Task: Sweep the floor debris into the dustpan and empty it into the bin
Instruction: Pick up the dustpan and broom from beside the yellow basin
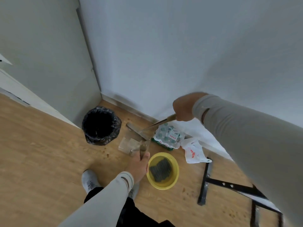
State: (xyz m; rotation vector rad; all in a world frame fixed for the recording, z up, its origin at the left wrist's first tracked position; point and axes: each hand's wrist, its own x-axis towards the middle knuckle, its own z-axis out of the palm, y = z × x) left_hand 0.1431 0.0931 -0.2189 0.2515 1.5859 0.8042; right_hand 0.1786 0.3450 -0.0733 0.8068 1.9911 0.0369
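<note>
The left hand [139,166] grips the handle of the clear dustpan [129,144], which rests on the floor just beside the black-lined bin [100,126]. The right hand [183,108] is curled round the broom handle [162,121], with the broom head [137,131] down against the pan's far edge. Specks of debris [106,154] lie outside the pan near its lip, so a quick stroke could flick them away rather than in. The yellow basin [163,171] of water sits close by the left wrist; a careless swing toward the bin may knock it or spill the pan's load short.
</note>
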